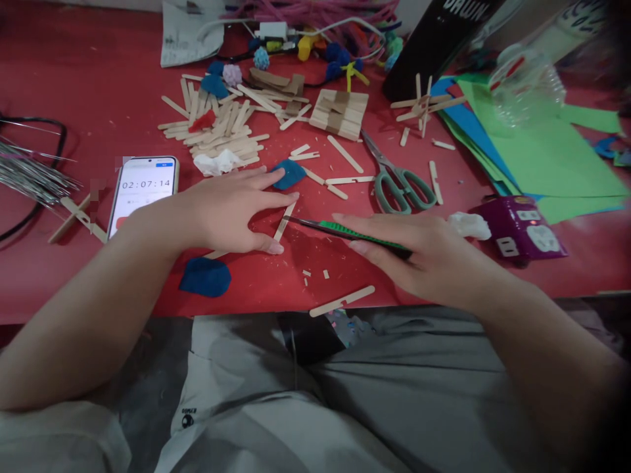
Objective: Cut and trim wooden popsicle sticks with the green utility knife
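My right hand (pixel 419 256) grips a green and black craft knife (pixel 359 236) whose blade points left. The blade tip is at a wooden popsicle stick (pixel 282 225) that lies slanted on the red table. My left hand (pixel 231 207) rests palm down with its fingers spread, its index finger and thumb by that stick. How much of the stick lies under the hand is hidden. A blue felt piece (pixel 289 175) is by my left fingertips, and another dark blue piece (pixel 205 276) sits below the wrist. Near the front edge lies a notched popsicle stick (pixel 342 301).
Grey-green scissors (pixel 401 187) lie behind my right hand. A pile of popsicle sticks (pixel 221 125) is at the back, a lit phone (pixel 144 187) at left. A purple box (pixel 517 226), green paper sheets (pixel 542 157) and a black bottle (pixel 434 46) stand or lie right.
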{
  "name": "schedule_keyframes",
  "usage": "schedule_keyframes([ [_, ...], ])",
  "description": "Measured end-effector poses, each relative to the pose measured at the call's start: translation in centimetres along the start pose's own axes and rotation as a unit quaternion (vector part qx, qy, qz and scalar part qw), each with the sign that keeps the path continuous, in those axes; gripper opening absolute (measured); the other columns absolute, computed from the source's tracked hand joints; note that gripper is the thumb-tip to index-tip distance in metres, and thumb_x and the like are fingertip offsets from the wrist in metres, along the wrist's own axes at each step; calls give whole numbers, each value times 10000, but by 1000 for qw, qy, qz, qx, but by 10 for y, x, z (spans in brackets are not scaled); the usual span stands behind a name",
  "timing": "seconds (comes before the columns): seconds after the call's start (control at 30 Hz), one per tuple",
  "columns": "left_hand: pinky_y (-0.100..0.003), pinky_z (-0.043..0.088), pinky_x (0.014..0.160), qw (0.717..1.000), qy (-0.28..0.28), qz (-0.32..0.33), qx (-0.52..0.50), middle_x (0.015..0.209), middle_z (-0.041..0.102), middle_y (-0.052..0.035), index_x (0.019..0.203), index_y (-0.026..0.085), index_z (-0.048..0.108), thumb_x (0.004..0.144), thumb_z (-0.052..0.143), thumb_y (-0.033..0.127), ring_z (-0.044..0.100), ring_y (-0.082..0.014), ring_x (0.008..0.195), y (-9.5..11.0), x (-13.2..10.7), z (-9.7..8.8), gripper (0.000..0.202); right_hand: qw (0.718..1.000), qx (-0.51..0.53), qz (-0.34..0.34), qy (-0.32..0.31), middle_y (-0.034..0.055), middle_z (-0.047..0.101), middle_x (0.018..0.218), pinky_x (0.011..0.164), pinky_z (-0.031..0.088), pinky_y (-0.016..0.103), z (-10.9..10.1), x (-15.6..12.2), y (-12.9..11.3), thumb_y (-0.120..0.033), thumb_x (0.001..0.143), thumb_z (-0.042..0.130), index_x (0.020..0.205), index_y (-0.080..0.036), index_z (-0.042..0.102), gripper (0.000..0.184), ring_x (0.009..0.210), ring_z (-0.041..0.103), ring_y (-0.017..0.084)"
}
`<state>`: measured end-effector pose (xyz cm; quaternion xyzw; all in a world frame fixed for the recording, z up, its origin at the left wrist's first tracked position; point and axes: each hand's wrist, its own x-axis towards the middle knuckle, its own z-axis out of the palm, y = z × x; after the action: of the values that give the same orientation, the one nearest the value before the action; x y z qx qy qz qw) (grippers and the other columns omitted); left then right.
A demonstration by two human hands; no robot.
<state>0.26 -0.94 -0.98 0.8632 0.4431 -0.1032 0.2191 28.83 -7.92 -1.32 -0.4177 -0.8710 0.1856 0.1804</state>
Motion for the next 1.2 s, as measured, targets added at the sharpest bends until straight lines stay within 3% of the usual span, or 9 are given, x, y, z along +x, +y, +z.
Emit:
schedule_keyframes([
  [0.13,-561,181,1255,1000,-1,0,2,1728,69,33,1564,409,365,779,644,719,123,-375,1577,2,0,-1,889,1000,1,4,-1,52,764,1201,870,603,370,-2,-1,1,-248,989,553,1347,-257,663,375,1017,748,237],
  [0.33,-550,215,1250,1000,10,11,19,1724,96,-19,1538,390,425,778,672,701,126,-328,1585,2,1,0,857,1000,15,2,5,37,787,1124,778,622,367,-2,2,-5,-245,974,571,1314,-293,691,364,915,765,243],
  [0.67,-589,223,1238,1000,9,7,-2,1726,100,34,1536,427,411,762,671,711,150,-387,1570,0,1,0,865,1000,-3,16,1,11,796,1076,809,613,347,-9,2,-8,-253,970,578,1277,-308,717,341,902,771,229],
  [1.0,-582,242,1236,1000,10,5,13,1725,95,9,1526,405,441,780,683,680,145,-370,1575,3,0,-1,831,1000,16,15,-7,31,793,1074,773,600,336,-6,4,-11,-257,984,554,1304,-286,700,353,874,762,226],
  [1.2,-592,239,1231,1000,6,4,-3,1725,109,38,1532,415,424,766,675,701,157,-403,1565,4,0,-1,856,1000,-3,10,0,8,794,1026,756,594,328,-9,3,-12,-263,982,560,1268,-323,712,329,835,756,220],
])
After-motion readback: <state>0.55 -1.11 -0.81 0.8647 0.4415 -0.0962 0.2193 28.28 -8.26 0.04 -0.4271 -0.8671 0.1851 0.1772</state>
